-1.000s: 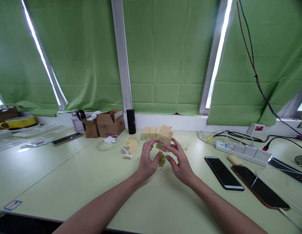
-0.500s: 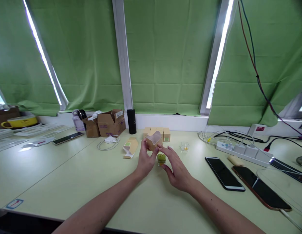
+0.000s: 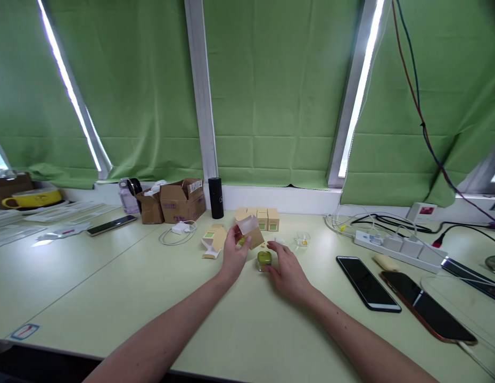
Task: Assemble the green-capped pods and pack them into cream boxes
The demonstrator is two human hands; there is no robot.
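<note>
My left hand [image 3: 233, 260] is closed around a small brown cardboard box [image 3: 253, 238], tilted, with a pale flap standing up. Something green shows between my fingers and the box; I cannot make out what. A small clear jar with a green lid [image 3: 264, 258] stands upright on the table between my hands. My right hand [image 3: 289, 268] is at the jar's right side, fingers apart, thumb close to its base; whether it touches is hard to tell. To the left lies an opened cardboard box [image 3: 215, 238]. Several closed small boxes [image 3: 273, 219] stand behind.
A clear glass dish [image 3: 303, 240] stands to the right. Two phones [image 3: 368, 283] and a power strip [image 3: 403, 249] with cables lie farther right. At back left are a carton [image 3: 182, 202], a black cylinder [image 3: 216, 198] and a white charger [image 3: 180, 227] with coiled cable.
My right hand has come away from the box and lowered beside the jar. The box in my left hand has turned, its flap now pointing up and left.
</note>
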